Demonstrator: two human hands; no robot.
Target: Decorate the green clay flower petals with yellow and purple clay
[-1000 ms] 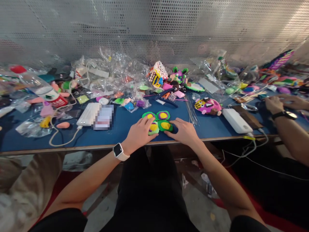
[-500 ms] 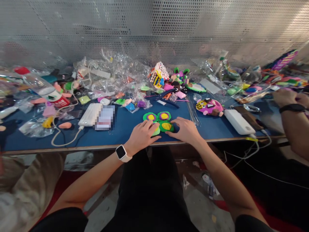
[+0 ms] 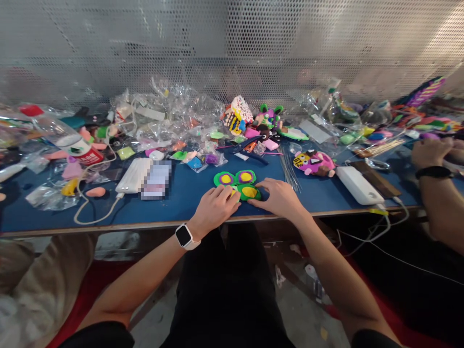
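Note:
A four-lobed green clay piece (image 3: pixel 248 178) lies flat on the blue table near its front edge. Its upper lobes carry yellow centres ringed in purple, and the lower right lobe has a yellow patch. My left hand (image 3: pixel 215 208), with a white watch on the wrist, is closed over the lower left lobe and hides most of it. From the other side, my right hand (image 3: pixel 280 198) holds the edge of the lower right lobe, its index finger above and thumb below.
A power bank (image 3: pixel 134 176) and phone (image 3: pixel 155 180) lie left. A pink and yellow clay figure (image 3: pixel 314 163), metal wires (image 3: pixel 290 169) and a white power bank (image 3: pixel 358 184) are right. Plastic bags (image 3: pixel 177 111) and pliers (image 3: pixel 250 150) lie behind. Another person's hand (image 3: pixel 429 152) is far right.
My left fingers have drawn together and slid slightly down over the lower left lobe, covering more of it. My right hand stays at its lobe. The view has shifted slightly.

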